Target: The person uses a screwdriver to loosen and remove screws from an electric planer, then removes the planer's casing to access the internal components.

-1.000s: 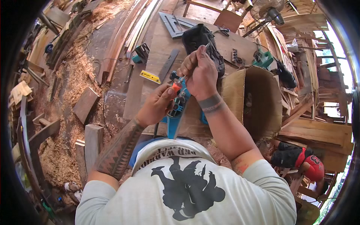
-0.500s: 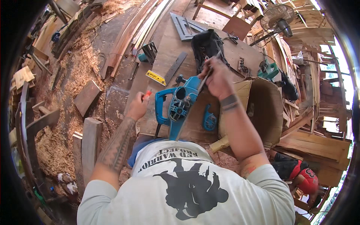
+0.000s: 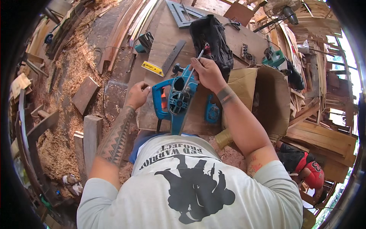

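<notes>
A blue electric planer lies on the wooden worktop in front of me, its side open and the round inner parts showing. My right hand is closed on a thin metal screwdriver, which slants down over the planer's opening. Whether its tip touches the planer I cannot tell. My left hand, loosely curled with nothing seen in it, hovers just left of the planer's handle. An orange piece shows through the handle's gap. To the right of the planer lies a blue vented cover.
A black tool bag stands beyond the planer, with a cardboard box to the right. A yellow-edged square and a metal framing square lie on the worktop. Shavings cover the floor at left; another person crouches at right.
My left hand has let go of the orange piece, now seen by the planer's handle. My right hand has come down and nearer, bringing the screwdriver over the planer's opening.
</notes>
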Action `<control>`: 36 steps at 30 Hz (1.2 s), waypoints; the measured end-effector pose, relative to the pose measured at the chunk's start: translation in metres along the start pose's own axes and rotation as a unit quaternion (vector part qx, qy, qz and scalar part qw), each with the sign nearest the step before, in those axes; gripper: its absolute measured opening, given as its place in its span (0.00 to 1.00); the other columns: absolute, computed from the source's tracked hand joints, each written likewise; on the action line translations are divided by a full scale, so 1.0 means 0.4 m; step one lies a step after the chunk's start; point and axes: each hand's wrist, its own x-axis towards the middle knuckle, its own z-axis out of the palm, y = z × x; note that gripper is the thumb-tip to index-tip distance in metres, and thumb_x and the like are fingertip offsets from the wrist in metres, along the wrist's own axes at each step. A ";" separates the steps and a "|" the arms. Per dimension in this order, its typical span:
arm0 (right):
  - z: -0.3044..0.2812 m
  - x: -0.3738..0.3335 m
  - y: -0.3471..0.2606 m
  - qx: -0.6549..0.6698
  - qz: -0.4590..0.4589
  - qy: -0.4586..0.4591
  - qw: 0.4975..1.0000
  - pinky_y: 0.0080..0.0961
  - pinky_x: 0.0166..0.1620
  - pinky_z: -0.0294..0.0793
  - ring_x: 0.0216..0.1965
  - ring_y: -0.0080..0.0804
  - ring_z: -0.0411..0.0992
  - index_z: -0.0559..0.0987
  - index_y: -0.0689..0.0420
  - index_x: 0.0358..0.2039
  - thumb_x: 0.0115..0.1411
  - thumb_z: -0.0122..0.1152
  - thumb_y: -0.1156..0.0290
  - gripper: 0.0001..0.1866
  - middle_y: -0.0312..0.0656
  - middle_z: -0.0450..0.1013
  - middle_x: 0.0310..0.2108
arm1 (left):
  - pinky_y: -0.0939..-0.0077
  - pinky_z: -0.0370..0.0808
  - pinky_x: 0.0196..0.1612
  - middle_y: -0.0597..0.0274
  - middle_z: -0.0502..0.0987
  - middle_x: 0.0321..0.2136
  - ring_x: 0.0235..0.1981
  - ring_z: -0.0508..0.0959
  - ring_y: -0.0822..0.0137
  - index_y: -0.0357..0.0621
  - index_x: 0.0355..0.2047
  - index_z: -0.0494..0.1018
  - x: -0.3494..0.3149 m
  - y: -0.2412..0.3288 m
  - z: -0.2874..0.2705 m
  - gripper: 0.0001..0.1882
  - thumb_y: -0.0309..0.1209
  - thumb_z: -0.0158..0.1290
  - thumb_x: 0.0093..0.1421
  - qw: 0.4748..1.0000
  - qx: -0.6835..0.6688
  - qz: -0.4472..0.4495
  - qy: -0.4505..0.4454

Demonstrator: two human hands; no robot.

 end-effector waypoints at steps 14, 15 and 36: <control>0.012 0.012 0.038 0.013 0.034 0.016 0.999 0.24 0.25 0.72 0.20 0.21 0.70 0.82 0.64 0.30 0.76 0.55 0.54 0.26 0.35 0.72 0.19 | 0.68 0.78 0.42 0.56 0.81 0.36 0.36 0.81 0.63 0.36 0.40 0.80 -0.046 0.218 0.012 0.12 0.34 0.61 0.67 0.984 -0.089 0.156 -0.022; 0.012 0.014 0.038 0.012 0.033 0.016 0.999 0.24 0.26 0.72 0.20 0.21 0.70 0.82 0.64 0.30 0.77 0.55 0.54 0.25 0.35 0.72 0.19 | 0.67 0.78 0.44 0.54 0.81 0.37 0.38 0.81 0.60 0.36 0.39 0.81 -0.050 0.223 0.013 0.12 0.34 0.61 0.67 0.980 -0.069 0.185 -0.033; 0.006 0.031 0.050 0.023 0.114 0.004 0.993 0.20 0.19 0.68 0.17 0.20 0.68 0.79 0.61 0.30 0.78 0.53 0.57 0.23 0.33 0.71 0.19 | 0.59 0.77 0.47 0.52 0.79 0.37 0.41 0.80 0.52 0.39 0.37 0.81 -0.084 0.233 0.043 0.10 0.35 0.61 0.65 0.978 -0.059 0.191 -0.053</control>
